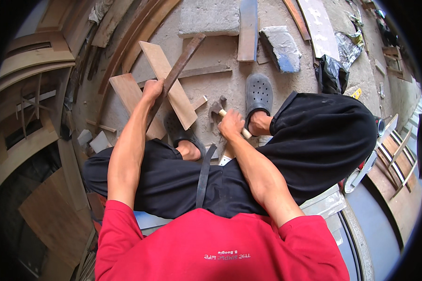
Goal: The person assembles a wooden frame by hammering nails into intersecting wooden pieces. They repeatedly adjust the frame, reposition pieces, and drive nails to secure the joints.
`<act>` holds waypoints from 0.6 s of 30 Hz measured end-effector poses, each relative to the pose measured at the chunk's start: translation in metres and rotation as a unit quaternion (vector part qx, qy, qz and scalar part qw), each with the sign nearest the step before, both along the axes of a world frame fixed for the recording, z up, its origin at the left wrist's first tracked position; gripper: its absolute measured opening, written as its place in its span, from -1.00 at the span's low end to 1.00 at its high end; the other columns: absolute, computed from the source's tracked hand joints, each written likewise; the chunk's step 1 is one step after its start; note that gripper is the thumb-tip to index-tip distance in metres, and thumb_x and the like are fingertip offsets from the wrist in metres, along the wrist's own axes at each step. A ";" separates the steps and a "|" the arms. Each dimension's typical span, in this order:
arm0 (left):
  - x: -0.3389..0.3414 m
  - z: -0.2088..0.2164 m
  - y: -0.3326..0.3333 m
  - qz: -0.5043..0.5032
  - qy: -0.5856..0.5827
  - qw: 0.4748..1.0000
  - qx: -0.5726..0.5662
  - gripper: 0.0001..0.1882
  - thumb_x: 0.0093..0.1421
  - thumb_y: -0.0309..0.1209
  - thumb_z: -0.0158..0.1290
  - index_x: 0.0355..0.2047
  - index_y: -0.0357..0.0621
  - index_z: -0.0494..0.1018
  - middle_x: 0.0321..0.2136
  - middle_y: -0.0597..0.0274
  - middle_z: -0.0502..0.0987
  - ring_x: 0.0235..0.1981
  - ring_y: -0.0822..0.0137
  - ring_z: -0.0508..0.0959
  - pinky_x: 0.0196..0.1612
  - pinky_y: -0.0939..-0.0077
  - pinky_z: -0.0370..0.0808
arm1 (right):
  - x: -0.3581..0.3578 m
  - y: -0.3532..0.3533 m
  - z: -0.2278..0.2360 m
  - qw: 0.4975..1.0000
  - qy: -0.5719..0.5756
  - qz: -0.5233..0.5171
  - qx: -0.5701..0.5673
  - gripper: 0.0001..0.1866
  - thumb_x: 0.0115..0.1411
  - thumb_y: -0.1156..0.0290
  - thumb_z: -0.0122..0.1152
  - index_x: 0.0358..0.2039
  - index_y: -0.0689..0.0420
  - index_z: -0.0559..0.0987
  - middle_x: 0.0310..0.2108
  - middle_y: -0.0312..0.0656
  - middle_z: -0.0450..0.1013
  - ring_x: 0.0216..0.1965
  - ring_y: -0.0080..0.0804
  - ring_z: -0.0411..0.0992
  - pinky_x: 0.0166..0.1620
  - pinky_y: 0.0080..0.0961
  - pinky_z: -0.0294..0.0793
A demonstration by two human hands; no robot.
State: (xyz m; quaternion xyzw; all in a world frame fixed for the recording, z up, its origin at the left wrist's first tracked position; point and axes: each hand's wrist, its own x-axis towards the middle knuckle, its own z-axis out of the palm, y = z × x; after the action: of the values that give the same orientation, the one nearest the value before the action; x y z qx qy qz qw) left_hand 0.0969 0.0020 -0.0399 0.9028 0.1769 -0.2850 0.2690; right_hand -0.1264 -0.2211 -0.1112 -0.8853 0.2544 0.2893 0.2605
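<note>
My left hand [152,91] is closed around a long, dark brown wooden strip [179,65], which slants up and away to the right. Closed on the pale handle of a hammer [216,107], my right hand [232,124] is low between my feet, the metal head pointing up and left. Under and beside the strip lies a light wooden board [169,84]. A second board [129,91] rests farther left, partly hidden by my left forearm. Close to the hammer, a small wood piece [200,102] sticks out from beside the first board.
Two whitish blocks [208,19] [281,49] sit on the concrete floor ahead, with a bluish-edged plank [247,33] between them. A black plastic bag [332,75] lies at the right. Wooden frames [35,61] crowd the left side. My feet wear grey clogs [259,91].
</note>
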 end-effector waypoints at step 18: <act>0.004 -0.003 -0.012 0.078 0.002 0.989 -0.124 -0.57 0.12 -0.33 -0.03 -0.06 -0.37 0.46 -0.19 -0.04 0.58 -0.20 0.22 0.55 -0.12 0.35 0.44 | 0.030 0.091 0.045 0.927 -0.234 0.108 0.274 -0.18 0.04 0.37 0.13 0.32 0.21 0.09 -0.01 0.27 0.40 -0.07 0.23 0.44 0.02 -0.04 0.43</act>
State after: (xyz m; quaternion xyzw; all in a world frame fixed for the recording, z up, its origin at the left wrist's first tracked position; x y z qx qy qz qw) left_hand 0.1007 -0.0097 -0.0425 0.8451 0.2106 -0.2851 0.4002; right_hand -0.0966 -0.1305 -0.0661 -0.8441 -0.0001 0.1586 0.5121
